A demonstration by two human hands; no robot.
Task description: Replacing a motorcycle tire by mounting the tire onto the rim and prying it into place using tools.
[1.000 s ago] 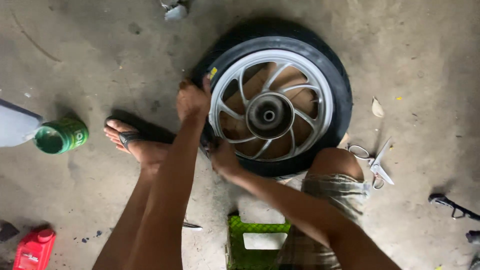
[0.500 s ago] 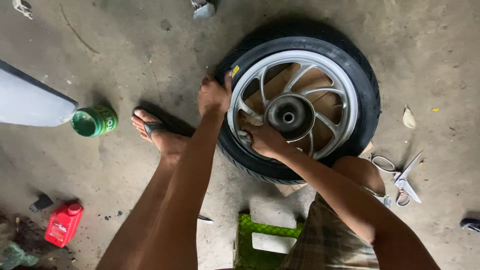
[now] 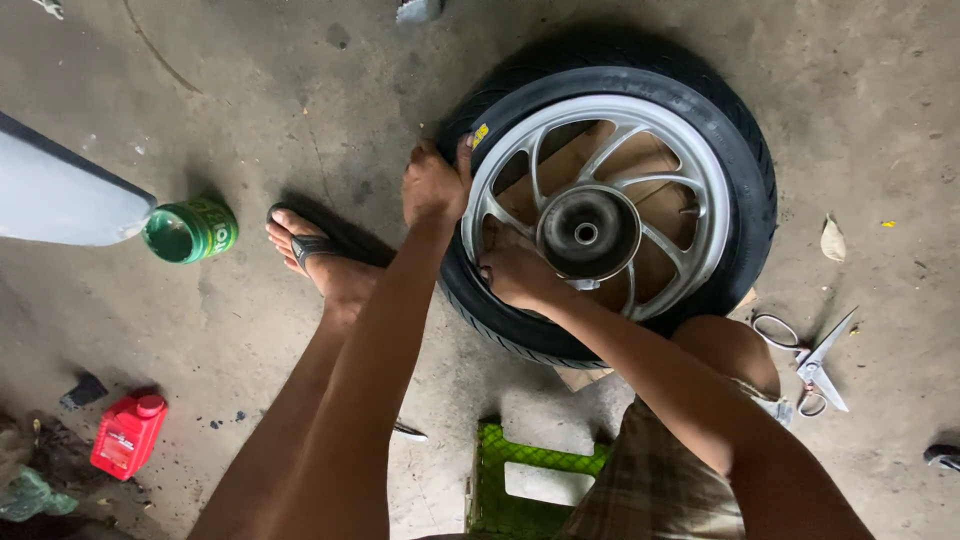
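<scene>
Wheel (image 3: 640, 150) lies flat on the concrete floor (image 3: 300, 100), upper centre of view: black tyre (image 3: 745, 170) around a silver spoked rim (image 3: 700, 190), dark hub (image 3: 588, 232) in the middle. Brown board shows through the spokes underneath.

Left hand (image 3: 432, 188) at about 9 o'clock on the wheel, curled over the tyre edge where it meets the rim, fingers closed onto the rubber. Right hand (image 3: 515, 275) at about 7 o'clock on the rim, resting over the spokes just beside the hub; fingers bent down between spokes, whether they clasp a spoke I cannot tell.

Left foot in a sandal (image 3: 315, 250) planted on the floor just left of the tyre. Right knee (image 3: 735, 350) at the wheel's 5 o'clock, touching or nearly touching the tyre.

Around: green can (image 3: 190, 230) lying on its side at 9 o'clock from the wheel, well apart, beside a pale grey panel (image 3: 60, 195). Red plastic bottle (image 3: 128, 435) at lower left. Green crate (image 3: 530, 485) below the wheel at 6 o'clock, between the legs. Scissors (image 3: 810, 355) on the floor at 4 o'clock, near the knee.
</scene>
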